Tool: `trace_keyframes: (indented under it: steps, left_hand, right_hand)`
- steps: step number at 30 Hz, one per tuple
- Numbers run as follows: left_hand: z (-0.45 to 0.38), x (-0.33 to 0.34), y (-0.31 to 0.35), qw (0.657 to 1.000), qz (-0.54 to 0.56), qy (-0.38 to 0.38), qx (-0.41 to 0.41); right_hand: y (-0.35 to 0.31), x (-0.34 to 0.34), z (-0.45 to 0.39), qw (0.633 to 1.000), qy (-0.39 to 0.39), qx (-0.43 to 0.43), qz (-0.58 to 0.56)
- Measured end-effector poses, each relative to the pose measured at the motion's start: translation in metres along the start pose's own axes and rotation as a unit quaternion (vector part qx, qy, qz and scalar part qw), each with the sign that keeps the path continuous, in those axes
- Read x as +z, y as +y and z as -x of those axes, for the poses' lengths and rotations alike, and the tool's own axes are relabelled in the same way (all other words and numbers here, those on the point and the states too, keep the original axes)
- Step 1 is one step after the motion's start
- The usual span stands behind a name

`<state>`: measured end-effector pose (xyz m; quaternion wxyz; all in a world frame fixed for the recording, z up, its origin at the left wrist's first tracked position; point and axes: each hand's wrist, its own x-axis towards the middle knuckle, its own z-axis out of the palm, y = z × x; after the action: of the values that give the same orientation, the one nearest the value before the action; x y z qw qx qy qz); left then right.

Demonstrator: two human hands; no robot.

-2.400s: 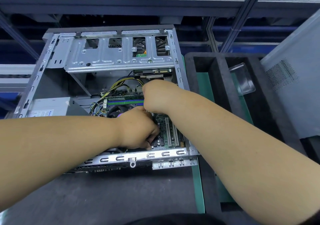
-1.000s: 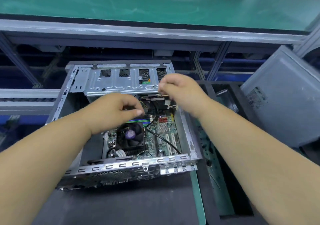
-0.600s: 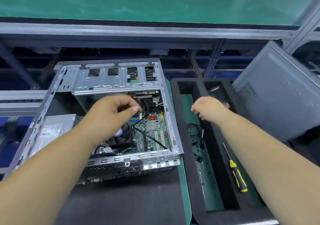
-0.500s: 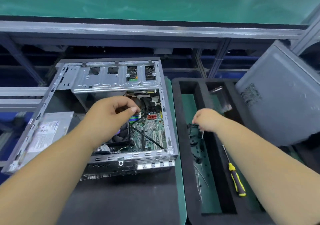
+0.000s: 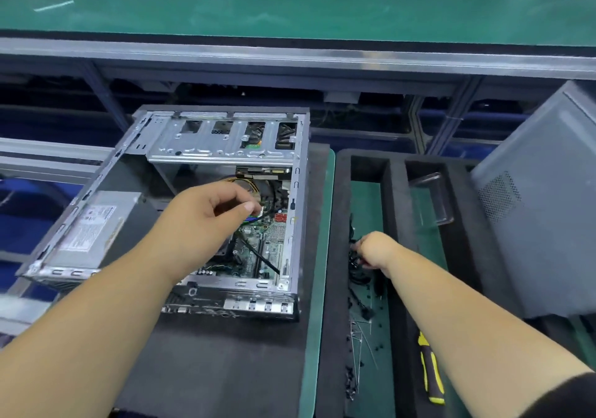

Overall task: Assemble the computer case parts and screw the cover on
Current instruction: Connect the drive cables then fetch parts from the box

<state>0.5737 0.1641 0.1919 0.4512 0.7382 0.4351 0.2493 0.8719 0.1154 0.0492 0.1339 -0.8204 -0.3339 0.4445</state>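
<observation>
- Computer case point(image 5: 206, 211) lay open on its side on the dark mat of the table point(image 5: 225, 363), motherboard point(image 5: 264, 246) exposed; side cover point(image 5: 545, 198) leaned upright at far right, well apart, not yet fitted.
- Left hand point(image 5: 206, 214) hovered over the case interior, thumb and forefinger pinched on what looked like a small white connector point(image 5: 258, 212) at the end of a black cable point(image 5: 261, 256). Risk: a tug could strain the lead or drag it across board parts.
- Right hand point(image 5: 374, 250) reached into the foam tray point(image 5: 335, 256), fingers curled down among black cables point(image 5: 356, 269); whether it held one, could not tell. Risk: tangled leads might lift together and scatter the small screws point(image 5: 353, 382) lying nearer.
- Screwdriver point(image 5: 430, 375) lay in the next tray slot, untouched.
- Attention split between two hands; either grip might slip.
</observation>
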Motion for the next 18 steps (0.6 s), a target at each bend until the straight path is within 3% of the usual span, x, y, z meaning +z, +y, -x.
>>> trace_keyframes:
  steps: [7,14,18]
  left_hand:
    - [0.009,0.028,0.032,0.998,-0.052,0.029,0.021]
    - [0.013,0.055,0.060,0.998,-0.056,-0.013,0.025]
    - [0.014,0.072,0.070,0.999,-0.007,-0.031,0.001]
  right_hand:
    - [-0.007,-0.053,0.020,0.979,0.058,0.023,-0.194]
    - [-0.013,-0.091,0.083,0.958,0.043,-0.097,-0.267]
    - [-0.019,-0.099,0.117,0.941,0.060,-0.182,-0.278]
